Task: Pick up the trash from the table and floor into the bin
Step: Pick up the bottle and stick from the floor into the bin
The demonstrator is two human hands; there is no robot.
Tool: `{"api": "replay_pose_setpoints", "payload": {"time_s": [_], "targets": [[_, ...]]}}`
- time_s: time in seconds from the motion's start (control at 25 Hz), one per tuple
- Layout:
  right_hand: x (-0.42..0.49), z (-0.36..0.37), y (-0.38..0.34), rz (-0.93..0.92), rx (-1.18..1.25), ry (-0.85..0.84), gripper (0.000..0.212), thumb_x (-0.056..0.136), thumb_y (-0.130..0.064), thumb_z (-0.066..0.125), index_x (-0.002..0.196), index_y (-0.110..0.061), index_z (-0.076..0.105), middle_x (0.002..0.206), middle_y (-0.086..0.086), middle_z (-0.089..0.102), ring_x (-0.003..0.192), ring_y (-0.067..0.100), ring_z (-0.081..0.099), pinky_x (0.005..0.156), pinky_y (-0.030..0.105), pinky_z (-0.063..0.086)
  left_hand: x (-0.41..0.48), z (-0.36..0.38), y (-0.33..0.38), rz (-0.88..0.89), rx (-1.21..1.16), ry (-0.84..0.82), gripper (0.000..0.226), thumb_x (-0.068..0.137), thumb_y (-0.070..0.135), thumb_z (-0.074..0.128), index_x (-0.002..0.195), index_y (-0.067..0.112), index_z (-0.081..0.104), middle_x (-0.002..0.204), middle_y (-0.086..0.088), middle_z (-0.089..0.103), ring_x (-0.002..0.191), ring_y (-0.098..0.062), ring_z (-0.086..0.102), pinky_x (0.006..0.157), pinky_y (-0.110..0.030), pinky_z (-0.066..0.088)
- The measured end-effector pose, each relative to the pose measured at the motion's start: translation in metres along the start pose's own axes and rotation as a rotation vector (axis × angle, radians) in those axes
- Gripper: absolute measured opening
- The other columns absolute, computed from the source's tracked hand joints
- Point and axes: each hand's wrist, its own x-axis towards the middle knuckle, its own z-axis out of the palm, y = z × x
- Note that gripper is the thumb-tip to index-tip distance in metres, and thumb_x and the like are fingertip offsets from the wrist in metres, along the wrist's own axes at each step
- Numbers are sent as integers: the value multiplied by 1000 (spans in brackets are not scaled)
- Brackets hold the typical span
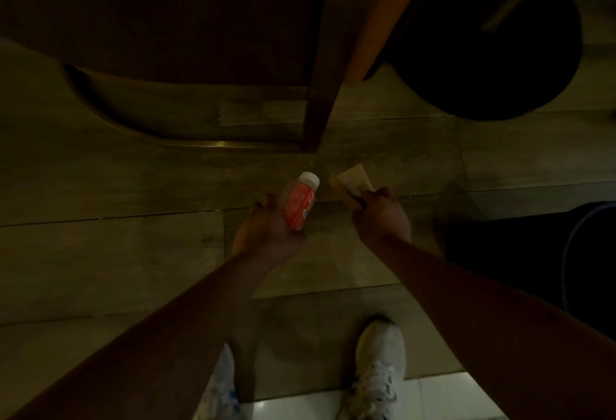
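Crouching at mid-frame: left hand (266, 233) grips the orange bottle (298, 203), fingers curled round it; right hand (383, 216) pinches a pale wrapper (350, 179) low over the floor (100, 253). Hold both firmly and lift together before seeking the bin.

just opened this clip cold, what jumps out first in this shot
The orange-labelled bottle with a white cap, held in the left hand at centre, is the brightest thing. Just right of it the right hand pinches a pale wrapper. White shoes stand at the bottom edge.
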Motion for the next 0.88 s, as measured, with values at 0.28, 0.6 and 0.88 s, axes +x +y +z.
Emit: {"api": "replay_pose_setpoints", "payload": {"time_s": [0.28, 0.6, 0.88], "targets": [[-104, -89, -28, 133, 197, -89, 7, 90, -27, 54, 92, -27, 61, 95, 0, 60, 72, 12, 60, 56, 25, 48, -111, -70, 36, -10, -45, 37, 77, 70, 28, 76, 137, 17, 39, 122, -13, 54, 101, -30, 59, 71, -32, 47], [-262, -230, -62, 269, 456, -263, 15, 88, -30, 56, 74, -25, 61, 75, -3, 65, 65, 14, 65, 54, 24, 49, -285, -173, 79, -96, -32, -19, 70, 73, 34, 77, 131, 15, 44, 119, -13, 58, 101, -30, 61, 71, -32, 47], [-365, -344, -68, 419, 546, -191, 16, 87, -34, 59, 72, -29, 59, 75, -6, 65, 63, 7, 63, 47, 18, 41, -401, -237, 113, 57, 104, -81, 72, 71, 39, 73, 132, 15, 43, 119, -15, 59, 103, -32, 61, 71, -29, 40]]}}
